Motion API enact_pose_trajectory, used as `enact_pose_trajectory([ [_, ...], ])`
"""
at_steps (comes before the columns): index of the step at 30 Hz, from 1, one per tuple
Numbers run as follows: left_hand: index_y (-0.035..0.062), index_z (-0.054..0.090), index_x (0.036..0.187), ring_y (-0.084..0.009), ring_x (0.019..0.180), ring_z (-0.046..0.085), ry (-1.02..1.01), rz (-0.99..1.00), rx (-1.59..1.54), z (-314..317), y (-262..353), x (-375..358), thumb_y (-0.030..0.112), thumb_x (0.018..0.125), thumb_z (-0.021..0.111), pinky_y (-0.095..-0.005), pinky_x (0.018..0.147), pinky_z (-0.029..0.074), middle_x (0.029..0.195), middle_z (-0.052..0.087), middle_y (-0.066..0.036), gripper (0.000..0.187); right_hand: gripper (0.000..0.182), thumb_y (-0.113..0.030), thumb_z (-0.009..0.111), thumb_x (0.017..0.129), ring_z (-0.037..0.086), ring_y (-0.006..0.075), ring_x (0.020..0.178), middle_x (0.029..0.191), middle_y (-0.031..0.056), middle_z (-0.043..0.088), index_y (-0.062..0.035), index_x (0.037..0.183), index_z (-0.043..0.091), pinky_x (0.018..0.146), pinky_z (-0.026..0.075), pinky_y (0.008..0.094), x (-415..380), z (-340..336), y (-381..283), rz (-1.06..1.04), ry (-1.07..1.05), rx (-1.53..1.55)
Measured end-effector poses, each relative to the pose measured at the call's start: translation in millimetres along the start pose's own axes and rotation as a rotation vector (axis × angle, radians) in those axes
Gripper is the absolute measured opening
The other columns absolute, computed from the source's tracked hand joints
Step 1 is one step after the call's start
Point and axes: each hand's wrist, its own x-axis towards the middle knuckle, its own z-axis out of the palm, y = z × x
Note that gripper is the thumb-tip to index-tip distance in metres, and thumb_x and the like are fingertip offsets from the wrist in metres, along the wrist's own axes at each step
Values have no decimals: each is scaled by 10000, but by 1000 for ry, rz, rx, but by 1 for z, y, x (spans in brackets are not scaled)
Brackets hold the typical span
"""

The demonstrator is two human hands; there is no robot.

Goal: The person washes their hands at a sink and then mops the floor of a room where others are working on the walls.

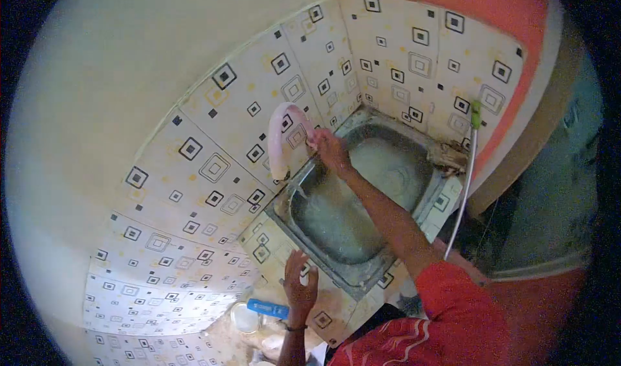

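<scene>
My right hand reaches across the sink and is closed around the free end of a pink hose. The hose arches up against the tiled wall, and its other end comes down at the back rim of the sink, where the fitting is hard to make out. Cloudy water with ripples stands in the basin. My left hand is over the counter by the sink's near left edge, fingers curved and thumb apart, holding nothing. A dark band circles its wrist.
A blue pack and a round whitish container are on the counter left of my left hand. A crumpled brownish cloth-like thing lies at the sink's far right corner. A green-headed stick with a pale handle leans against the right wall.
</scene>
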Motion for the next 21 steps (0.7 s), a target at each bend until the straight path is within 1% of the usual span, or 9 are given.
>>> enact_pose_trajectory([
  [1, 11, 582, 1017, -339, 1151, 454, 4, -30, -18, -3, 6, -8, 141, 812, 583, -423, 968, 346, 1166, 542, -158, 242, 175, -214, 609, 756, 602, 273, 787, 858, 118, 606, -55, 828, 616, 616, 502, 381, 5, -2, 1, 210, 138, 244],
  [2, 11, 582, 1017, -339, 1151, 454, -17, -18, -14, -5, 12, -14, 141, 812, 583, -423, 968, 346, 1166, 542, -158, 242, 175, -214, 609, 756, 602, 273, 787, 858, 118, 606, -55, 828, 616, 616, 502, 381, 6, -8, -7, 226, 156, 239],
  [5, 16, 590, 990, -333, 1145, 461, 9, -46, -44, -12, 21, -31, 137, 821, 570, -430, 964, 346, 1157, 548, -159, 209, 279, -162, 586, 768, 626, 211, 767, 877, 122, 645, -18, 1007, 582, 692, 490, 306, -4, -31, -31, 501, 130, 365],
  [10, 11, 582, 988, -334, 1132, 471, 15, -18, -59, -10, 23, -44, 122, 839, 525, -434, 957, 354, 1146, 553, -170, 195, 364, -198, 621, 744, 585, 260, 941, 1014, 162, 606, -39, 1068, 576, 820, 457, 348, -43, -80, 4, 187, 42, 208],
  [12, 11, 580, 999, -327, 1126, 478, -16, -32, -44, -9, 24, -42, 119, 842, 515, -424, 960, 353, 1145, 554, -168, 201, 350, -160, 619, 731, 521, 296, 1048, 1082, 154, 575, -50, 1062, 584, 895, 409, 398, -57, -128, 18, -24, 127, -228],
  [14, 10, 578, 1009, -320, 1120, 484, -38, -50, -30, -5, 21, -41, 115, 844, 505, -415, 963, 352, 1144, 555, -167, 208, 343, -122, 606, 728, 480, 322, 1095, 1126, 150, 552, -45, 1061, 577, 920, 377, 428, -74, -200, 10, 97, 221, -521],
  [17, -20, 564, 1056, -239, 1089, 503, -13, -350, -363, -2, 43, -33, 129, 835, 521, -351, 957, 351, 1177, 541, -137, 270, 361, -111, 598, 732, 490, 331, 1073, 1099, 158, 561, -39, 1083, 554, 890, 387, 444, -103, -271, 28, 25, 471, -747],
  [19, -27, 561, 1057, -231, 1087, 503, -24, -361, -458, 10, 51, -29, 131, 841, 513, -343, 948, 358, 1175, 540, -143, 272, 375, -129, 588, 760, 509, 347, 1024, 1057, 184, 563, -26, 1114, 521, 839, 414, 435, -124, -301, 37, 82, 595, -914],
  [21, -34, 553, 1053, -228, 1079, 506, -61, -347, -555, 24, 54, -27, 121, 859, 502, -326, 925, 376, 1142, 548, -156, 253, 390, -135, 575, 773, 519, 354, 994, 1085, 184, 554, -27, 1142, 513, 843, 418, 428, -160, -303, 78, 265, 566, -721],
])
